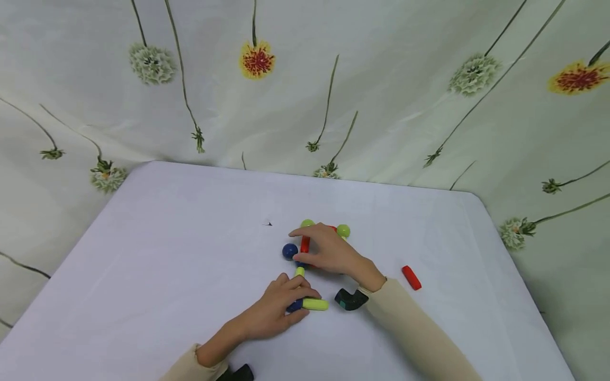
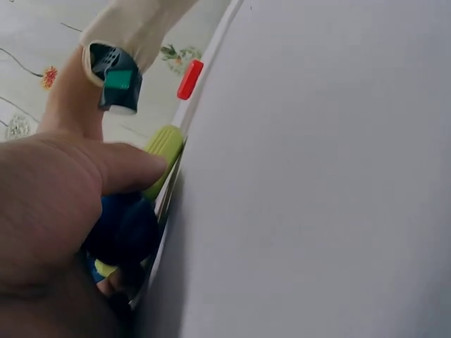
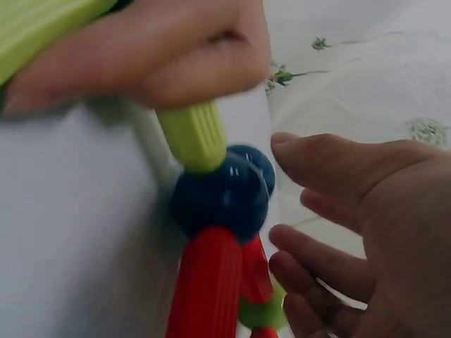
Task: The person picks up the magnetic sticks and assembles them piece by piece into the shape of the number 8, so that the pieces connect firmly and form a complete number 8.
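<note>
In the head view, my left hand point(image 1: 275, 309) grips a blue ball point(image 1: 294, 305) from which a lime rod point(image 1: 315, 304) sticks out to the right. The left wrist view has the thumb point(image 2: 130, 167) against the lime rod beside the dark blue ball point(image 2: 123, 227). A second lime rod point(image 3: 194, 137) joins another blue ball point(image 3: 218, 201), to which a red rod point(image 3: 204, 285) is attached. My right hand point(image 1: 329, 251) hovers over this joined group, thumb and fingers parted, holding nothing visible. Close to its fingertips sits a blue ball point(image 1: 290, 251). The hand partly hides the group.
Green balls point(image 1: 343, 230) stand at the group's far side. A loose red rod point(image 1: 412, 278) lies right of the right forearm. Dark wrist devices point(image 1: 351, 300) hang at both wrists. The white table point(image 1: 190, 227) ends at a flower-patterned cloth point(image 1: 381, 106).
</note>
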Tool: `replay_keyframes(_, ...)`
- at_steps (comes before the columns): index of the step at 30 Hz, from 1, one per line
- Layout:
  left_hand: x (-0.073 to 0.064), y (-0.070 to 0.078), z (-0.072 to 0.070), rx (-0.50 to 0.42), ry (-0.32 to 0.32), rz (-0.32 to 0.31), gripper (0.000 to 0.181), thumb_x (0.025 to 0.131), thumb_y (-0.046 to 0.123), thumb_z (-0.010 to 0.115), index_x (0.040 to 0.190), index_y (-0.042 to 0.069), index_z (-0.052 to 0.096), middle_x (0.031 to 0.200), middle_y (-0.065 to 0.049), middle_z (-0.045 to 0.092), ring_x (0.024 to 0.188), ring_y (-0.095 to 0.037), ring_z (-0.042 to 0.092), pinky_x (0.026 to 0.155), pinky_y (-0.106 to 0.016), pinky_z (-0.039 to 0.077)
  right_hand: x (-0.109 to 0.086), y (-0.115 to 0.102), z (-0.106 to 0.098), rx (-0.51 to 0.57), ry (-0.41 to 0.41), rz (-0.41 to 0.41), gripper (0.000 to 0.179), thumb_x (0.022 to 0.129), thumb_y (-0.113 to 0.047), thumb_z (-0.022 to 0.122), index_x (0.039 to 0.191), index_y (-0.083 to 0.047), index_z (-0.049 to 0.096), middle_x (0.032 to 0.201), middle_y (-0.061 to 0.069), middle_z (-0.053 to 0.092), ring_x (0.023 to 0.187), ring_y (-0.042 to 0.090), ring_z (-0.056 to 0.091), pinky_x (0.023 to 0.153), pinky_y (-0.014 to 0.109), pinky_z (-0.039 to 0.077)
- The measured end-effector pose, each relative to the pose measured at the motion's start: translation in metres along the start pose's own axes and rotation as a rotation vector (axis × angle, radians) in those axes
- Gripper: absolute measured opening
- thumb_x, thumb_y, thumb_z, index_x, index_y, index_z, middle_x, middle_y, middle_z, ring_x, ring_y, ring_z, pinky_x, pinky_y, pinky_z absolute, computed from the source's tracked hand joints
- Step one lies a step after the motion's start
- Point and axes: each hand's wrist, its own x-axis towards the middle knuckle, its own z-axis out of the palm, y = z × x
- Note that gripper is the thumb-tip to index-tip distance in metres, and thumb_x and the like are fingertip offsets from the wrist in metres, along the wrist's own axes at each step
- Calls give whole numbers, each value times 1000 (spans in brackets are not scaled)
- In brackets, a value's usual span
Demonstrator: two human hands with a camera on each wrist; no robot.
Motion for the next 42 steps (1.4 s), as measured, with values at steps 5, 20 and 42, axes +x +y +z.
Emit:
replay_keyframes(5, -1, 0, 3, -21, 7, -41, 29, 95, 18, 68, 121, 29, 66, 116, 14, 54, 101, -10, 36, 83, -35, 30, 11, -10, 6, -89, -66, 19, 47, 92, -28, 73, 134, -11, 62, 96, 0, 66, 95, 17, 56, 95, 37, 44)
replay_keyframes(20, -3, -2, 3, -34, 27, -38, 27, 95, 19, 68, 119, 31, 67, 109, 19, 54, 97, -9, 34, 80, -33, 27, 17, -17, 18, -156, -78, -23, 34, 95, -22, 68, 128, -13, 67, 108, 3, 70, 104, 19, 58, 102, 43, 40)
replay_keyframes(42, -1, 0, 5, -69, 15, -54, 25, 96, 24, 67, 119, 34, 66, 108, 20, 54, 92, -10, 34, 78, -33, 27, -63, -16, 1, -64, 113, -8, 32, 99, -24, 63, 130, -16, 58, 116, 4, 57, 102, 17, 54, 89, 33, 53)
